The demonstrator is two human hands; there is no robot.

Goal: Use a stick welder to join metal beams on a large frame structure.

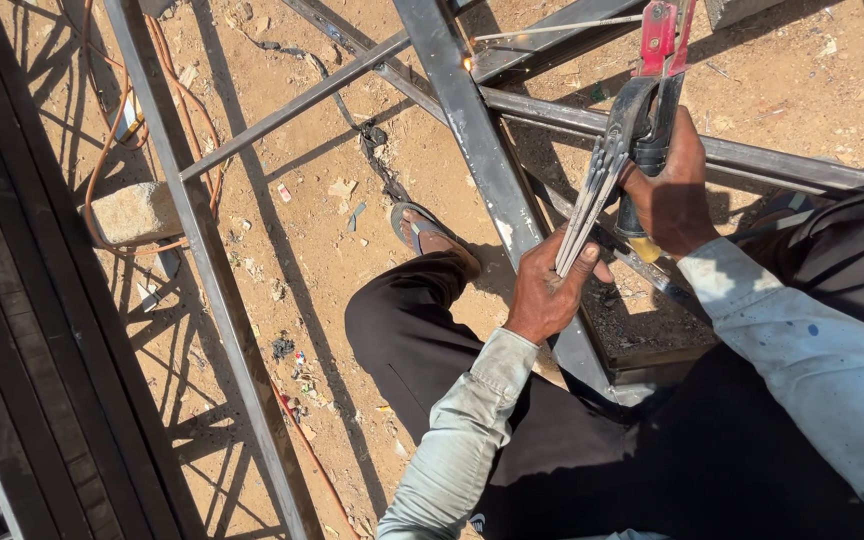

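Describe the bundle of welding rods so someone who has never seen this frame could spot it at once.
Start at the steel frame lying on the sandy ground, then drop to the two hands above the black trousers. The left hand grips the rods, a fan of thin grey sticks slanting up to the right. Unlike the red holder in the right hand, they are many, slim and plain grey.

The ground (pixel 332 250) is dry sandy soil. A steel frame (pixel 472 130) lies on it, from 12 to 5 o'clock. A stone block (pixel 132 212) sits at 9 o'clock, beside an orange cable (pixel 102 150). Small litter (pixel 297 365) lies near the centre, and a sandalled foot (pixel 430 232) rests there.
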